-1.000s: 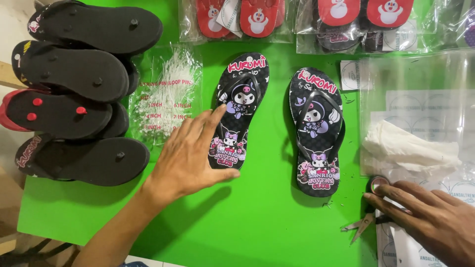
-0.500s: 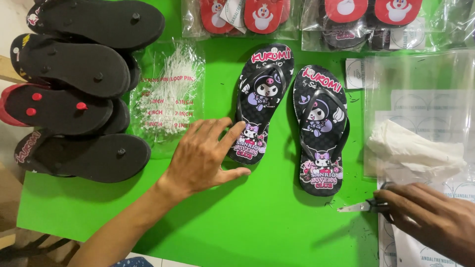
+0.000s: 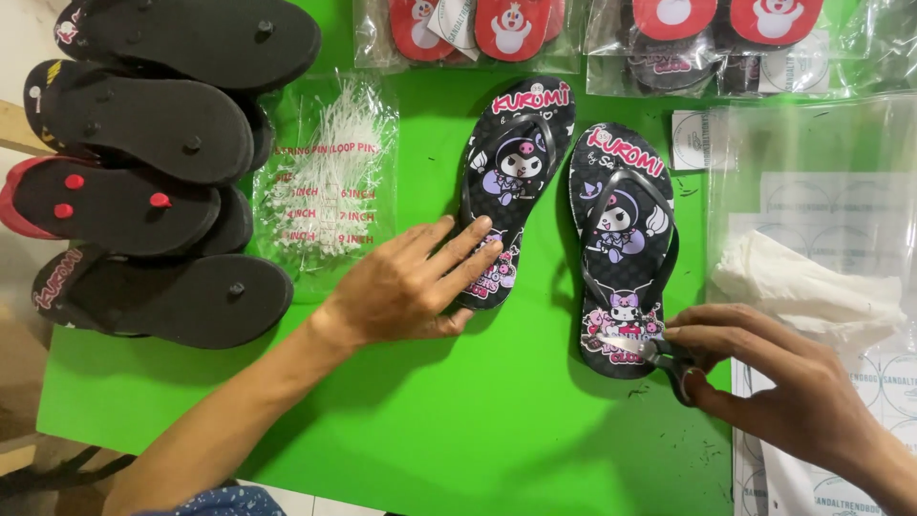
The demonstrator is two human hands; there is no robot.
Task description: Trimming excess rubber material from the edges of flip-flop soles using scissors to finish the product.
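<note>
Scissors (image 3: 638, 350), clamped in the right hand (image 3: 783, 382), are now reaching the right sandal's (image 3: 623, 239) heel, lower right; blades risk nicking print while the flat left hand (image 3: 406, 287) is pinning the left sandal (image 3: 511, 182).

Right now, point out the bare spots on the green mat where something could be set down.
Widest bare patch: the green mat along the near edge, below the left hand, between both forearms. A narrow strip runs between the two black cartoon-print flip-flops. Crowded: the stack of black rubber soles at left, bagged sandals along the top, clear plastic sheets at right.
</note>
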